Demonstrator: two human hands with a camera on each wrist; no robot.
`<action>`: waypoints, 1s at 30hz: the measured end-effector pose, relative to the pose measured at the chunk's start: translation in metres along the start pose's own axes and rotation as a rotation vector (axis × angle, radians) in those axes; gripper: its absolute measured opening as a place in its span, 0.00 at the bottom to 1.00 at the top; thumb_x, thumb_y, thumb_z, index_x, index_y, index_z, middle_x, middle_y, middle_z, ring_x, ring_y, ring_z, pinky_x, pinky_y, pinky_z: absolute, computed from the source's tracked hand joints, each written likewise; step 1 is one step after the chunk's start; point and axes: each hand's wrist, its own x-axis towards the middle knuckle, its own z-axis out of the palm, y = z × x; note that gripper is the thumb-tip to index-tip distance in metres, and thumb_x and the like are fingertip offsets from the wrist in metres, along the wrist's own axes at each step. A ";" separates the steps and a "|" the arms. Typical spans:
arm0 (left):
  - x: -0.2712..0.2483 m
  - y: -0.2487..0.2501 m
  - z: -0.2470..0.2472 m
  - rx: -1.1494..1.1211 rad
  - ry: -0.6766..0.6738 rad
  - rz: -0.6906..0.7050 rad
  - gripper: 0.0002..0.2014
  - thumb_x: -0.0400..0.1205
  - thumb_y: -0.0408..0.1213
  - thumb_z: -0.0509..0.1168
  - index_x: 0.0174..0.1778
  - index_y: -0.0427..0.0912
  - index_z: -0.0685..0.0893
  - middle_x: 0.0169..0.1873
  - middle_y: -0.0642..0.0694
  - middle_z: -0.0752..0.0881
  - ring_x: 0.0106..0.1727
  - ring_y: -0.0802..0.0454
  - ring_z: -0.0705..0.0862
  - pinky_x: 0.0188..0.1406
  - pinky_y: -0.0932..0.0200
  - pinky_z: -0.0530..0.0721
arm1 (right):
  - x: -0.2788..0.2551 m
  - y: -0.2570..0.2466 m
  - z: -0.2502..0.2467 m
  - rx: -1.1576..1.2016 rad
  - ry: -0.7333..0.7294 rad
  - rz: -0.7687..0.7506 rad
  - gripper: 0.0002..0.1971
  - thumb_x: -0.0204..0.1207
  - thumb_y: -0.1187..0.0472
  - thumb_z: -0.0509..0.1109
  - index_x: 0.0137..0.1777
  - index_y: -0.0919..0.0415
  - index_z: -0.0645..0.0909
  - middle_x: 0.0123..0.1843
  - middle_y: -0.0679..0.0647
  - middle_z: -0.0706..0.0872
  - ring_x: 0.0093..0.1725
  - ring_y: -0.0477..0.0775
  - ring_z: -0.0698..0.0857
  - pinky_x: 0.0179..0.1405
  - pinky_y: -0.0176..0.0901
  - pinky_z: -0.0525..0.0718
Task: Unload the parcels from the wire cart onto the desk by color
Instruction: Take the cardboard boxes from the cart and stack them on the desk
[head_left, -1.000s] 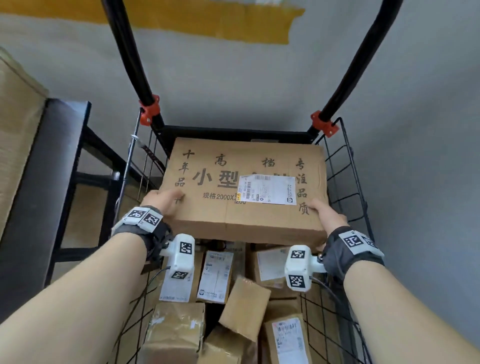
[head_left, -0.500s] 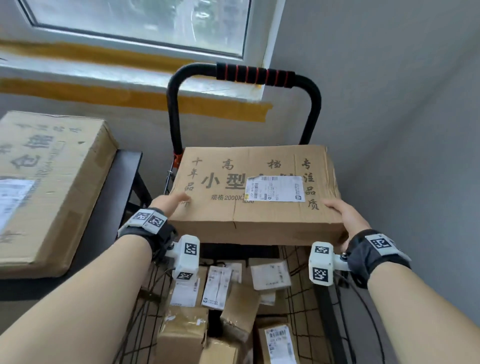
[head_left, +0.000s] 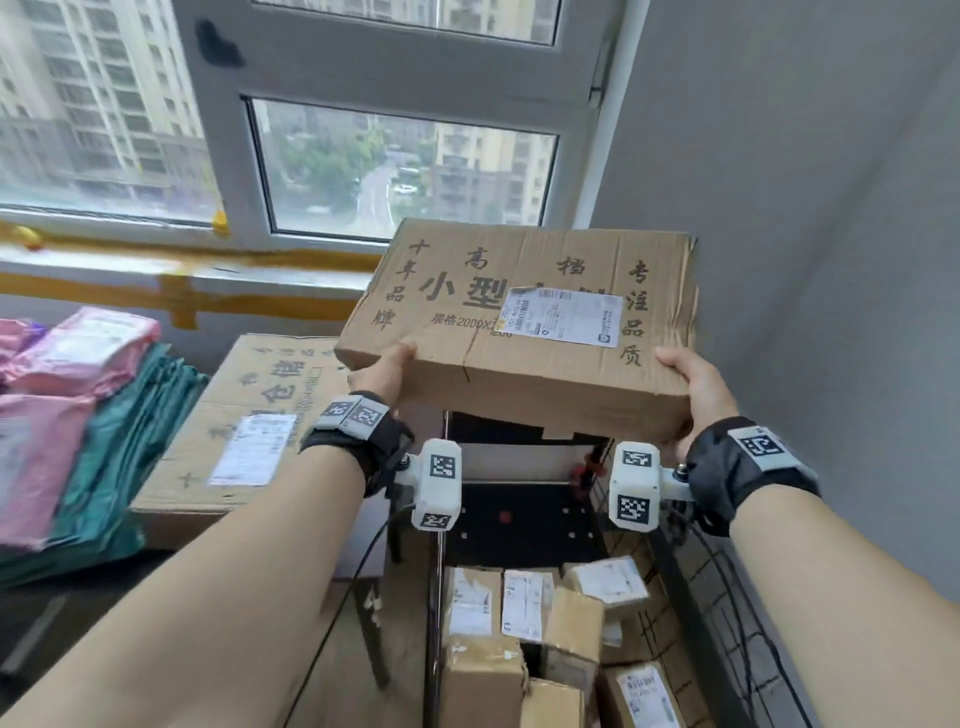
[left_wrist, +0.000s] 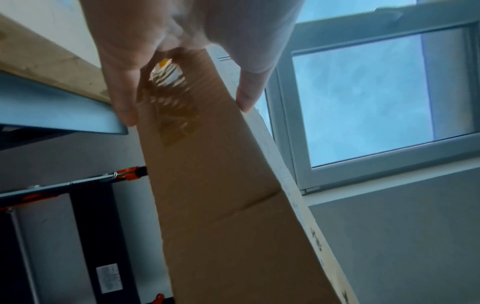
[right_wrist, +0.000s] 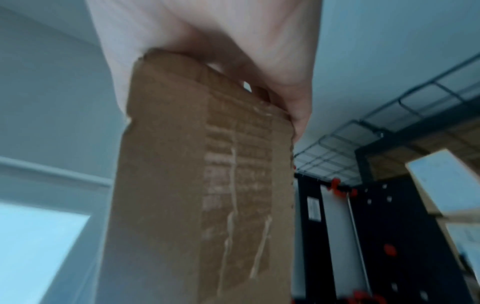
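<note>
1. A large flat cardboard box (head_left: 524, 332), printed with black characters and carrying a white shipping label, is held in the air above the wire cart (head_left: 691, 587), clear of the parcels left in the basket.
2. The left hand (head_left: 387, 371) grasps the box's near left corner, thumb on the top face and fingers (left_wrist: 124, 96) underneath. The right hand (head_left: 693, 382) grasps the near right corner the same way. A hold at each end suits so wide a box: it keeps the load level and stops it swinging.
3. In the wire cart, below the held box, several smaller brown parcels (head_left: 483, 680) with white labels lie piled loosely; these are not yet unloaded.
4. On the desk (head_left: 47, 618), left of the wire cart, a second cardboard box (head_left: 249, 431) of the same printed kind lies flat. It looks like the start of the brown group, so the held box most likely belongs on or beside it.
5. Further left of that box, the stack of green mailers (head_left: 119, 457) lies beside the pink mailers (head_left: 57, 395), each color kept to its own pile, as the sorting requires.
6. The next move, as I judge it, is a sideways carry to the left, with the box lifted high enough to pass over the desk edge.
</note>
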 end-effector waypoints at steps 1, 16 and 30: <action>-0.006 0.003 -0.012 -0.041 -0.031 -0.016 0.57 0.48 0.64 0.77 0.73 0.46 0.67 0.63 0.44 0.81 0.57 0.42 0.83 0.58 0.40 0.82 | -0.011 0.005 0.011 0.009 -0.009 0.000 0.29 0.49 0.50 0.81 0.53 0.56 0.86 0.51 0.55 0.91 0.46 0.60 0.90 0.54 0.66 0.85; -0.022 0.031 -0.136 -0.241 -0.103 -0.012 0.29 0.72 0.51 0.71 0.61 0.39 0.69 0.46 0.41 0.77 0.53 0.42 0.82 0.58 0.42 0.82 | -0.090 0.044 0.157 -0.316 -0.258 0.030 0.23 0.64 0.46 0.74 0.59 0.53 0.78 0.61 0.57 0.83 0.60 0.58 0.80 0.66 0.61 0.70; 0.052 0.076 -0.194 0.052 0.072 0.156 0.28 0.71 0.36 0.72 0.67 0.40 0.73 0.50 0.41 0.83 0.46 0.47 0.83 0.40 0.54 0.82 | -0.018 0.058 0.244 -0.729 -0.485 -0.028 0.26 0.78 0.46 0.66 0.72 0.59 0.75 0.70 0.60 0.79 0.70 0.64 0.76 0.70 0.59 0.72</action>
